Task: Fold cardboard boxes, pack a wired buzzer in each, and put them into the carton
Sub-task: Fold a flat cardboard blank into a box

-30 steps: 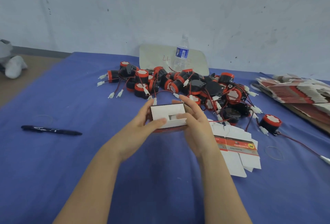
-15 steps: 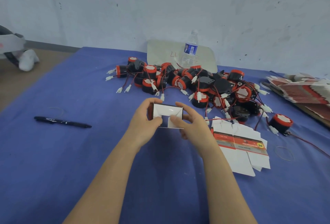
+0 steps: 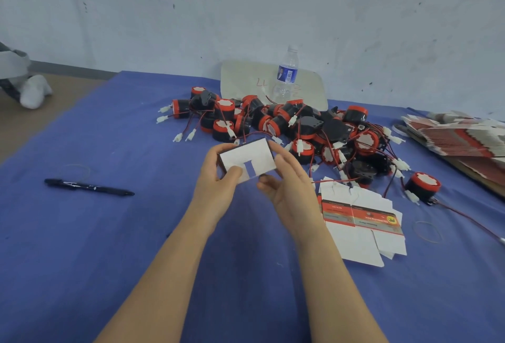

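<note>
Head view: small white cardboard box [image 3: 247, 160], partly folded, held above blue-covered bench [image 3: 109, 233], near black-and-red wired buzzers [image 3: 287, 124]. Left hand [image 3: 216, 186] pinches its left end; right hand [image 3: 289, 186] loosely cups the right edge. Likely light, thin, easily creased: hold by edges.

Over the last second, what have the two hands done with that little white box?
The left hand keeps gripping the white box, thumb on its front, and has tilted it, right end up. The right hand has drawn its thumb off the front; its fingers lie along the right edge. The buzzer pile, flat box blanks and pen stayed put.
</note>
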The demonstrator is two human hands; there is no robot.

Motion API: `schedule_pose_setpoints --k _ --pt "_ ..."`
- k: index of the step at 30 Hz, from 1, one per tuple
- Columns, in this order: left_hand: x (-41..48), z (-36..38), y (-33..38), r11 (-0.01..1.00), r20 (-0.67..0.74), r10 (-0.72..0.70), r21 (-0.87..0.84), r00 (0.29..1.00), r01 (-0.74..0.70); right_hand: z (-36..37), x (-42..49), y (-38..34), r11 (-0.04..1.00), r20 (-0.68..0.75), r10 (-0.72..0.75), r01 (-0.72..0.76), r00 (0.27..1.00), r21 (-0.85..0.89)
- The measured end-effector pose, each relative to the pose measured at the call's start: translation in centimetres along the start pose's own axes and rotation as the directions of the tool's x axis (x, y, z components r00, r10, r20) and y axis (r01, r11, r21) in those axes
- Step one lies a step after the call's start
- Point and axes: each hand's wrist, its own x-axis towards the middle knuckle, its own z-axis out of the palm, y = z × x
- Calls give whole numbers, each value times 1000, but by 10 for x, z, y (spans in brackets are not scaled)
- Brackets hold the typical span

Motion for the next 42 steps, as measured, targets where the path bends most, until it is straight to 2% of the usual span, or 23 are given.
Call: schedule_pose_setpoints --k 3,5,9,11,13,17,20,25,30,34,42 --pt "2 -3 2 992 -36 -54 -113 998 49 1 -1 -4 998 152 31 -40 988 55" --pt "3 -4 4 985 -29 -55 -166 998 49 2 -4 -4 1000 212 -24 24 977 3" --pt "0 2 6 970 43 -23 -240 999 33 8 -4 3 968 62 -180 188 982 -164" --pt "-1 5 6 970 46 -23 -239 999 33 9 -4 5 961 32 -211 213 977 -175" --pt "-1 6 6 971 23 -24 -238 999 29 8 -4 4 974 60 -171 178 983 -138" --pt "-1 3 4 990 -16 -14 -139 1000 12 4 -3 0 999 17 -11 12 1000 -53" --pt "-2 1 2 998 -1 46 -51 999 -46 1 -1 1 993 -52 66 -70 996 -93" --pt "1 1 -1 984 -38 175 32 984 -174 1 -1 1 989 -38 61 -65 997 -133" --pt "-1 0 -1 903 21 337 276 941 -329 0 -1 0 995 -39 66 -68 997 -76" --pt "-4 0 0 872 111 312 361 943 -331 -7 -1 -2 990 -56 103 -108 993 -94" --pt "-13 1 6 877 200 301 326 932 -353 -14 0 -5 983 -83 161 -168 983 -79"
